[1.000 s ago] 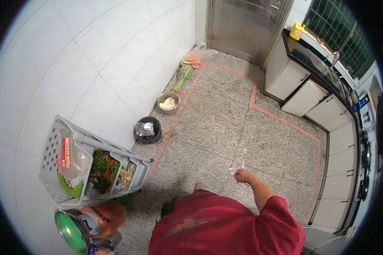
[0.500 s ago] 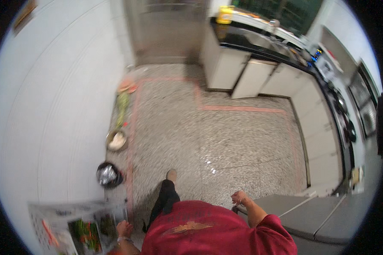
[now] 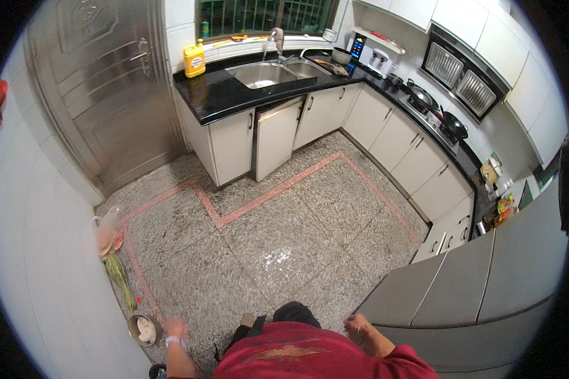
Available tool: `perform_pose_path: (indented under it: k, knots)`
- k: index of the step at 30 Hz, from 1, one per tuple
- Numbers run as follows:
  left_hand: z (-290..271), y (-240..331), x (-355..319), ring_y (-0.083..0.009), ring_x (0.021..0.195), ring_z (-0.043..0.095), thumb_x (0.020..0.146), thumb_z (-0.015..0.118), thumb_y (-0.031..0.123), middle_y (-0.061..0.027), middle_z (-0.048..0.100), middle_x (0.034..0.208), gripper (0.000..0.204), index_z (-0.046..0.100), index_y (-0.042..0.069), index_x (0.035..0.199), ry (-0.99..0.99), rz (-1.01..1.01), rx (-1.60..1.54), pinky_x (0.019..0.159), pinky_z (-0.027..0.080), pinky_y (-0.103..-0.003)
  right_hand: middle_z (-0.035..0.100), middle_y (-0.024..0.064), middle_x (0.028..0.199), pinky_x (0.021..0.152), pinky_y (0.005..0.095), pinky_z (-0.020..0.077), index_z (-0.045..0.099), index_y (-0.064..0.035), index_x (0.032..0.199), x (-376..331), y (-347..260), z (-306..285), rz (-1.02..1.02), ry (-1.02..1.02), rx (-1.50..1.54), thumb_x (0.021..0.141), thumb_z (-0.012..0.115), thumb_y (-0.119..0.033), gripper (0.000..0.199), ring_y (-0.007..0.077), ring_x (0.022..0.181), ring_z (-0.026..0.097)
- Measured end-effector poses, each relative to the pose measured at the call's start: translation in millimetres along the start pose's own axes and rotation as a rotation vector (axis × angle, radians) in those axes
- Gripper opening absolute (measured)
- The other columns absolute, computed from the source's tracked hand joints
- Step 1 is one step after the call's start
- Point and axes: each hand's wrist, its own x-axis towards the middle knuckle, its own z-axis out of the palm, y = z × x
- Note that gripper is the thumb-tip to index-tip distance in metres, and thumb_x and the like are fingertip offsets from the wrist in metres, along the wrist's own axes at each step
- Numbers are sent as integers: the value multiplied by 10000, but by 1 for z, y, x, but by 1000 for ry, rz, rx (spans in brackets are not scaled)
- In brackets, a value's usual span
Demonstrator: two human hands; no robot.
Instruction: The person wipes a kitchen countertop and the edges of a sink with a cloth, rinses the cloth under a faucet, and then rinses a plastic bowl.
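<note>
My left hand [image 3: 176,328], with a pale band at its wrist, hangs beside a metal bowl [image 3: 133,330] on the floor by the left wall. Something whitish [image 3: 146,330] lies in that bowl. The fingers of this hand are smeared, so their pose is unclear. My right hand [image 3: 356,324] is near the grey refrigerator [image 3: 449,287], apart from it. Its fingers are curled in and I see nothing in them. A long green vegetable [image 3: 118,278] lies along the wall ahead of the bowl.
Reddish pieces [image 3: 109,242] lie beyond the vegetable. A metal door [image 3: 101,95] stands far left. The black counter [image 3: 227,101] carries a yellow jug [image 3: 194,60] and a double sink [image 3: 259,77]. One cabinet door [image 3: 277,139] sits askew. Pans [image 3: 422,96] rest on the stove at right.
My view has swung right and come nearer the sink and stove. The rack of vegetables beside my left hand has left the view. Both hands remain low at my sides.
</note>
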Motion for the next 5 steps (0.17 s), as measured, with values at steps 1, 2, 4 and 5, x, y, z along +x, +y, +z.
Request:
perform_pose_path:
  k: [1,2,4,5]
  knots:
    - [25,108,9,-200,628,599,899,485,236,-70,602,713,224,628,66,873,6,-138,-297,546,496,-366,700,105,982,734,351,524,690,-48,959,-13,51,18,-46,1,-215,809,646,-255,260,269,869,668]
    - [36,166,16,-189,657,614,883,513,225,-75,622,742,208,641,66,920,-48,-91,-261,564,508,-363,694,121,1020,808,369,509,695,-48,999,-4,93,27,-155,-30,-461,829,640,-313,320,279,943,652]
    - [47,268,38,-215,718,657,863,567,216,-93,646,783,218,646,71,1006,-84,8,-227,588,547,-360,623,137,1223,1042,361,383,692,-127,1129,12,63,23,397,-18,-97,837,612,-441,436,309,1229,515]
    - [72,299,54,-254,749,683,859,592,218,-106,650,794,236,637,78,1043,-111,37,-260,595,575,-360,623,137,1223,1042,361,383,692,-127,1129,24,61,5,405,-9,-98,837,612,-441,436,309,1229,515]
